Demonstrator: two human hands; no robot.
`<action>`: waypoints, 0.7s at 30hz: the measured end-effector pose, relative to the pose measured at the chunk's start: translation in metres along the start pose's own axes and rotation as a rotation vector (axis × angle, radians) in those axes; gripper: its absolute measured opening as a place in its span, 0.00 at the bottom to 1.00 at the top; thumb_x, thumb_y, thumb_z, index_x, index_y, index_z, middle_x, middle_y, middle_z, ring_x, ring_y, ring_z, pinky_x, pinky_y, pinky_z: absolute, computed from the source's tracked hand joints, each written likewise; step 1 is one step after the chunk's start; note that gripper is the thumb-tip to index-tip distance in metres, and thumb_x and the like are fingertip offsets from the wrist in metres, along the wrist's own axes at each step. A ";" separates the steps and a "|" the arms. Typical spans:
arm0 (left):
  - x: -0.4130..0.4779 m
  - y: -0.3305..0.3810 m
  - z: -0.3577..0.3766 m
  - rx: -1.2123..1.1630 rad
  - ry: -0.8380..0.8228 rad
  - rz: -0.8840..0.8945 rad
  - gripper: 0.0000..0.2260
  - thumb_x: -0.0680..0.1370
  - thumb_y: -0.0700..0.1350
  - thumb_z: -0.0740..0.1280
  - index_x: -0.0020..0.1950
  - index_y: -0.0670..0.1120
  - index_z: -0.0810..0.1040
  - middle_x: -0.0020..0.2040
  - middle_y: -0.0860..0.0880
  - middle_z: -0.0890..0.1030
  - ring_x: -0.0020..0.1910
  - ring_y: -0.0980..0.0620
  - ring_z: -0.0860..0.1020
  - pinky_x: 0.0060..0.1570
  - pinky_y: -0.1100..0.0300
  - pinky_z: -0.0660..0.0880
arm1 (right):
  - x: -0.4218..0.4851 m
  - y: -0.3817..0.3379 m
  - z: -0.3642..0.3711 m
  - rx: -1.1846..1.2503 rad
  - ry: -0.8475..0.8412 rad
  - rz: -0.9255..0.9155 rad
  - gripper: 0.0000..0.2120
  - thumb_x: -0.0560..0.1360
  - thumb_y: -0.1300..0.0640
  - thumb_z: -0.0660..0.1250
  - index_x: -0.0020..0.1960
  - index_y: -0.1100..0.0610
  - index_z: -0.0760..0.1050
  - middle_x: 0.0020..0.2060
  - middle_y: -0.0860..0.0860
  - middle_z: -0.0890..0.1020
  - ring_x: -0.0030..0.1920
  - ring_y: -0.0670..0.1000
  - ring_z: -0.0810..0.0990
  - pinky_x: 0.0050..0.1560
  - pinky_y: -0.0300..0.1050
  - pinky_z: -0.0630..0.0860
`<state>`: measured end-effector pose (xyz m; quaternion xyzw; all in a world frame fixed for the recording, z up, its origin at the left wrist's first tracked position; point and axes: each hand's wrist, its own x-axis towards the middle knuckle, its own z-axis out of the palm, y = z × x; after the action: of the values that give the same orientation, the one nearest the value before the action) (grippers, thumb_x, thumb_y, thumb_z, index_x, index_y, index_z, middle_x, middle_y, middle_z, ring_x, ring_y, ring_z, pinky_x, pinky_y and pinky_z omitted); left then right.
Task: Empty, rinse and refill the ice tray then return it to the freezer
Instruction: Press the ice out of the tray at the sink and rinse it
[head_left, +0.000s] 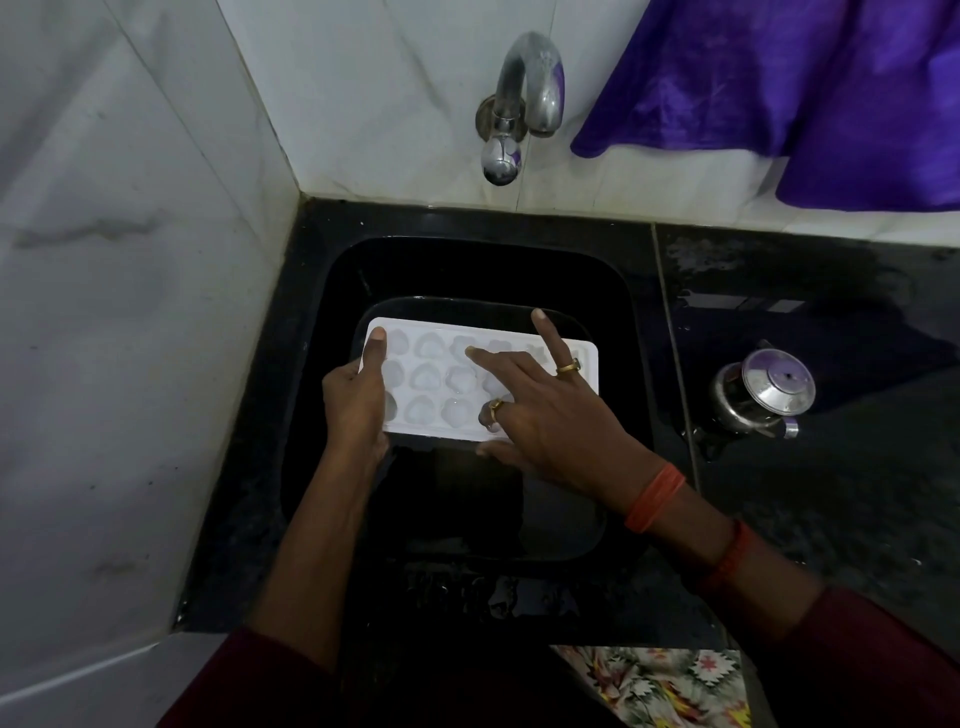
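Lit dimly and coolly, with pale wall tiles brightest and the black sink lost in deep shadow. Showed small glare patches on the tap and wet countertop. Curved straight lines near the edges and softened corner detail.

Left hand grips left end of ice tray: thumb straight along top, fingers hidden beneath. Left forearm bare, reaching forward from dark red sleeve. Right hand palm down over tray's right half, fingers splayed, one fingertip touching cell. Gold rings on two fingers; orange bands on right wrist.
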<state>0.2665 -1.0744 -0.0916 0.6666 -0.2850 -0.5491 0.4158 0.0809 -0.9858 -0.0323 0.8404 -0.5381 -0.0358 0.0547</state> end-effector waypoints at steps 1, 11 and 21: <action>0.000 0.000 0.000 0.004 -0.001 0.003 0.18 0.78 0.58 0.70 0.37 0.45 0.79 0.31 0.54 0.83 0.30 0.56 0.83 0.29 0.61 0.79 | 0.000 -0.001 0.000 -0.001 0.003 0.002 0.15 0.76 0.39 0.67 0.45 0.48 0.84 0.73 0.56 0.71 0.68 0.53 0.75 0.76 0.68 0.41; -0.001 0.000 -0.001 0.007 -0.015 0.012 0.17 0.78 0.57 0.70 0.38 0.46 0.80 0.31 0.54 0.84 0.32 0.55 0.84 0.32 0.59 0.81 | -0.002 0.000 -0.005 0.051 0.025 0.028 0.13 0.74 0.39 0.70 0.45 0.48 0.84 0.70 0.55 0.74 0.67 0.53 0.76 0.76 0.67 0.42; -0.004 0.001 0.004 0.002 -0.008 0.001 0.18 0.78 0.57 0.70 0.37 0.45 0.78 0.36 0.50 0.82 0.35 0.52 0.82 0.37 0.56 0.81 | -0.006 0.004 -0.007 0.105 0.011 0.054 0.15 0.76 0.38 0.65 0.46 0.46 0.84 0.69 0.52 0.76 0.67 0.52 0.75 0.77 0.66 0.40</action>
<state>0.2620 -1.0721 -0.0892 0.6646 -0.2877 -0.5513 0.4143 0.0752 -0.9813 -0.0250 0.8273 -0.5615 -0.0014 0.0147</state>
